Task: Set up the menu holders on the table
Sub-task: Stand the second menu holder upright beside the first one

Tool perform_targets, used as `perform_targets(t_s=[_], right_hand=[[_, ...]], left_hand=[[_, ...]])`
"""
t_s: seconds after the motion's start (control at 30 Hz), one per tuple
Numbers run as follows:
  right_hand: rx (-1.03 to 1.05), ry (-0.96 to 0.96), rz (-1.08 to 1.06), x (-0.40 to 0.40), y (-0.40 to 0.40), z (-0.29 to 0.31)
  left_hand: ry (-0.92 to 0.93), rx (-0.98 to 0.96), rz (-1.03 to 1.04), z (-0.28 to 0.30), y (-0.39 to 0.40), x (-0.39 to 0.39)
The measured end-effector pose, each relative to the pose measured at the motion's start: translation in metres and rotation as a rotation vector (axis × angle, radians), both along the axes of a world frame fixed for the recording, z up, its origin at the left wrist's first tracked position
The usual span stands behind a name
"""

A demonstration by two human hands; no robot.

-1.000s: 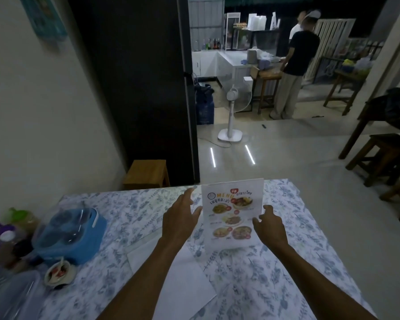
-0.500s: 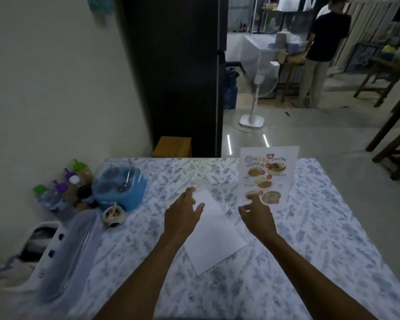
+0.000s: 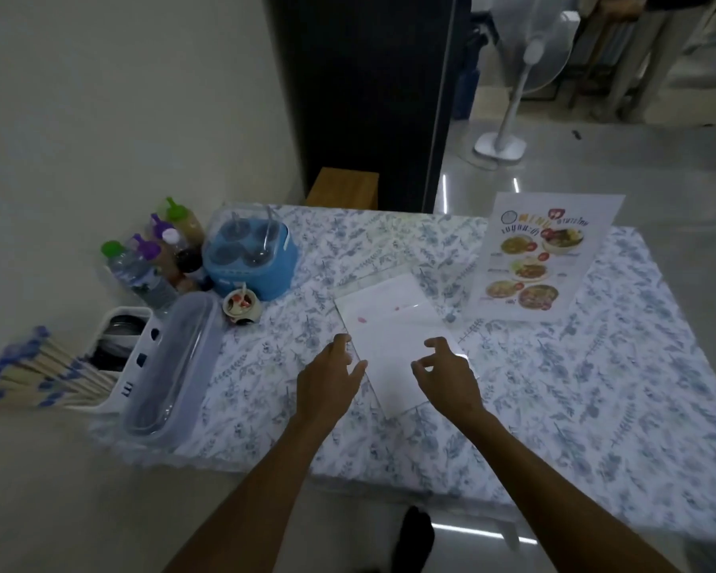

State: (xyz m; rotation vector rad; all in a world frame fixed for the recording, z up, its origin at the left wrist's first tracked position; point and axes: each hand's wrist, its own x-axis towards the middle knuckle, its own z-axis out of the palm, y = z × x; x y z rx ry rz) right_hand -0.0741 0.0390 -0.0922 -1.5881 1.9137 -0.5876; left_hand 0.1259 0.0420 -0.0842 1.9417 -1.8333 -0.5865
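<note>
The table (image 3: 596, 407), covered in a blue floral cloth, fills most of the view, and both bare forearms reach over its near edge towards the middle. Ahead of the fingertips and off to the right, well apart from both hands, one menu holder (image 3: 548, 258) stands upright with its printed food pictures facing the camera. Directly under and just beyond the fingers a second, flat white menu sheet (image 3: 389, 324) lies on the cloth, turned at a slant.

The left hand (image 3: 327, 382) is palm down, wrist straight, its fingers loosely together and reaching forward, their tips at the sheet's near left edge; whether they touch it cannot be told. The right hand (image 3: 447, 376) is palm down over the sheet's near right corner, fingers curled into a loose claw and slightly spread, thumb apart from them, gripping nothing.

To the left of the left fingers, well apart, lies a clear plastic lidded box (image 3: 170, 366), with a white holder of chopsticks (image 3: 46, 378) beyond it. Ahead and left of the fingers sits a blue condiment caddy (image 3: 251, 254), with bottles (image 3: 154, 258) crowded beside it against the wall. A small sauce cup (image 3: 242, 308) stands just in front of the caddy.
</note>
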Motion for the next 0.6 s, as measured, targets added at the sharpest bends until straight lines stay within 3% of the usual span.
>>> perform_targets(t_s=[0.43, 0.6], right_hand=[[0.205, 0.034, 0.016, -0.051, -0.058, -0.061], [0.189, 0.081, 0.019, -0.061, -0.074, -0.075]], left_hand=[[0.017, 0.234, 0.092, -0.064, -0.044, -0.047], [-0.04, 0.279, 0.167, -0.077, -0.063, -0.057]])
